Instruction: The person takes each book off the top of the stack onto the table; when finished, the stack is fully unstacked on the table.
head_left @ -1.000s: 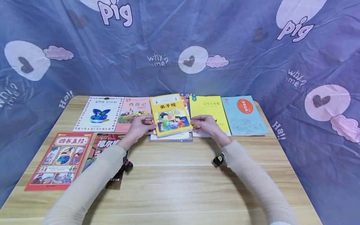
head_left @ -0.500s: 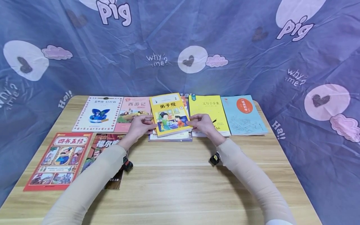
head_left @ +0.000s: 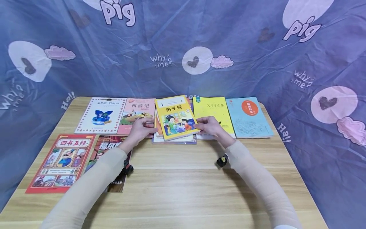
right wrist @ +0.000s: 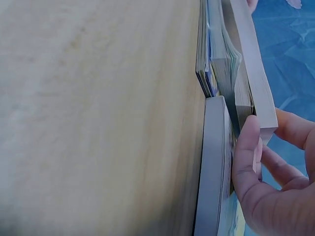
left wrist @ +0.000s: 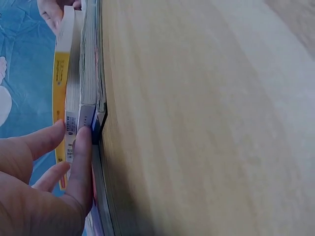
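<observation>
Book stack [head_left: 186, 139]: your landmark, several books piled in the middle of the back row on the wood-grain table [head_left: 183, 190].
Yellow-bordered book [head_left: 175, 119]: on top of the stack, face up and turned askew, its near right corner reaching past the stack's right edge.
Your left hand [head_left: 140, 129]: at the stack's left side, thumb and fingers spread and nearly straight, touching rather than gripping; in your left wrist view the thumb tip meets a book below the top one, and a finger is at the yellow spine.
Your right hand [head_left: 212, 127]: at the stack's right side, fingers bent, pinching the near right corner of the yellow-bordered book between thumb and fingers; whether you also pinch the book below, you cannot tell.
Pink book [head_left: 138, 108]: just left of the stack, partly behind your left hand.
White book [head_left: 101, 116]: farther left of the stack, past the pink one.
Lime-yellow book [head_left: 211, 109]: just right of the stack, partly covered by your right hand.
Pale blue book [head_left: 248, 119]: farther right of the stack.
Red book [head_left: 61, 163]: well left of the stack, nearer you.
Dark-covered book [head_left: 107, 144]: left of the stack and nearer you, partly under your left sleeve [head_left: 94, 181].
</observation>
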Available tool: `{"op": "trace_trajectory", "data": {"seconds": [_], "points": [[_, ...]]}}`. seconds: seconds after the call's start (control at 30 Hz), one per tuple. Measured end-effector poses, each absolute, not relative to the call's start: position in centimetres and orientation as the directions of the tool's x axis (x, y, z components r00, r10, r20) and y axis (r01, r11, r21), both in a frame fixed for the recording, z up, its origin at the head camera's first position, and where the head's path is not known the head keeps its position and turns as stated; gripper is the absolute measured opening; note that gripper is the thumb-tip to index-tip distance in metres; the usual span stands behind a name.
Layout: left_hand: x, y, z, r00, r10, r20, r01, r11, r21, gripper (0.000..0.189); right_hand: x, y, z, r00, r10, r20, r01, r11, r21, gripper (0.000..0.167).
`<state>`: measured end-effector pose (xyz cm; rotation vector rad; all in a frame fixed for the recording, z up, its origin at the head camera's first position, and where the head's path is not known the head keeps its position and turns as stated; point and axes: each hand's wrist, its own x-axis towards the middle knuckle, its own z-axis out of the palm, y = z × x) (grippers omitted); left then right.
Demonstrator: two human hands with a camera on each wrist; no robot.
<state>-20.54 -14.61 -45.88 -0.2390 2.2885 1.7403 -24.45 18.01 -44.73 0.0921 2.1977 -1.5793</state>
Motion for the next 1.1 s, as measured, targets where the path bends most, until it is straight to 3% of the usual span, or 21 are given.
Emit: {"op": "trace_trajectory", "data": {"seconds": [0.43, 1.1], "points": [[-20.8, -14.7, -45.7, -0.950, 0.045, -0.308, -0.279, 0.316, 0.907, 0.054, -22.5, 21.1, -43.9, -0.862, -0.268, -0.430, 0.372, 0.243, -0.896, 0.054], [-21.1, -14.7, -45.9, -0.949, 0.054, -0.310, -0.279, 0.317, 0.907, 0.053, -16.3, 27.6, -42.0, -0.912, -0.334, -0.238, 0.276, -0.068, -0.959, 0.026]]}}
